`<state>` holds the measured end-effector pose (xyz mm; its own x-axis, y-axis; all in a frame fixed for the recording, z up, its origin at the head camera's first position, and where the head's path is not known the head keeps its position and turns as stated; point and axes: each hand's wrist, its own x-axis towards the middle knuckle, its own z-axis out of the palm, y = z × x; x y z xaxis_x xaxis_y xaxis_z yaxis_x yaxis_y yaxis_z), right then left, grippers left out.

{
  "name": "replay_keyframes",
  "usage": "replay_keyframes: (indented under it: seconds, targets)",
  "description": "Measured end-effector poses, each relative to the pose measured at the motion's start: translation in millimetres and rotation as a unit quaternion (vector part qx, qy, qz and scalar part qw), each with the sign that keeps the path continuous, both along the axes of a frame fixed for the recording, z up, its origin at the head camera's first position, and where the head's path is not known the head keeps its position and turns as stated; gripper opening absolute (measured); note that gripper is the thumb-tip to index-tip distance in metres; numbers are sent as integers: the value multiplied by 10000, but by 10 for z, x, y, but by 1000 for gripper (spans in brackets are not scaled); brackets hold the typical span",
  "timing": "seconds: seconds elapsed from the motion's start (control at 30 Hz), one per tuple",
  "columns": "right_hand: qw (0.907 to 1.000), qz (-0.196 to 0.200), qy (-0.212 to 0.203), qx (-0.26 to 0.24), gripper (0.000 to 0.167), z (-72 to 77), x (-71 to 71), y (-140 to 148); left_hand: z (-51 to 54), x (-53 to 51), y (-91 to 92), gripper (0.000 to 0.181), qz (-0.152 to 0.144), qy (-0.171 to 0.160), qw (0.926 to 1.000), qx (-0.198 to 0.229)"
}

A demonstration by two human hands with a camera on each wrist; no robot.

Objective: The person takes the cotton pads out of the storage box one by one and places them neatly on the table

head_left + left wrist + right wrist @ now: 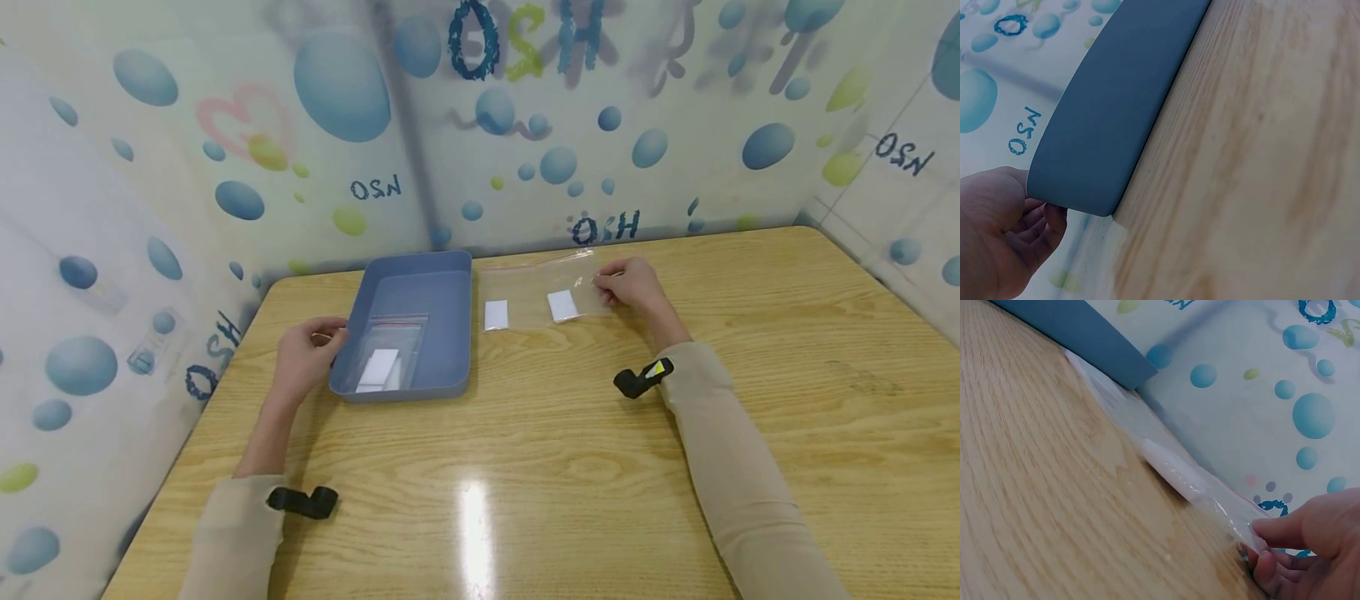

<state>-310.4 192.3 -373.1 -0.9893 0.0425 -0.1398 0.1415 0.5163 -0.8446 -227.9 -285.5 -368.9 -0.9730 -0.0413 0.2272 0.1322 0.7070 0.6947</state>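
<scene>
At the far left my left hand (pixel 309 354) holds the left wall of the blue-grey tray (pixel 442 333), fingers curled on its outer face and the thumb passing behind the rim; the tray looks like stiff, light plastic, so I judge a modest grip on that rim will do, though the smooth wall could slip if I only press it. Inside, near the tray's front left, lie clear zip bags (pixel 415 335) with white pieces (pixel 381 367) in them; how many bags overlap there I cannot tell. Just right of the tray, between it and my other hand, more clear plastic (pixel 534 287) spreads over the wooden table (pixel 570 467), one white card (pixel 496 315) nearer the tray and another white card (pixel 562 306) farther right; whether that is one bag or two I cannot make out. I expect this film to be nearly weightless, limp and slick, easily creased, with the cards giving the only stiffness. At the right end my right hand (pixel 630 287) pinches its margin between thumb and fingers, a sensible hold in my view, since that edge is clear of the cards
</scene>
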Motion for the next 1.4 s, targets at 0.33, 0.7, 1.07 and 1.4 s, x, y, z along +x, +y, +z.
replay_keyframes:
  seconds: [0.33, 0.7, 1.07, 1.4]
  targets:
    - [9990, -12, -101, 432, 33, 18, 16, -3, 1, 1, -5, 27, -24, 32, 10000, 16]
    - [9979, -45, -109, 645, 36, 76, 37, 15, 8, -4, -3, 27, 1, 43, 10000, 13]
    - [9965, -18, 190, 815, 45, 189, 83, -84, -11, -13, -7, 26, 12, 72, 10000, -10]
    - [9967, 214, 466, 622, 40, 249, 100, -333, -10, -21, -6, 26, 12, 63, 10000, 17]
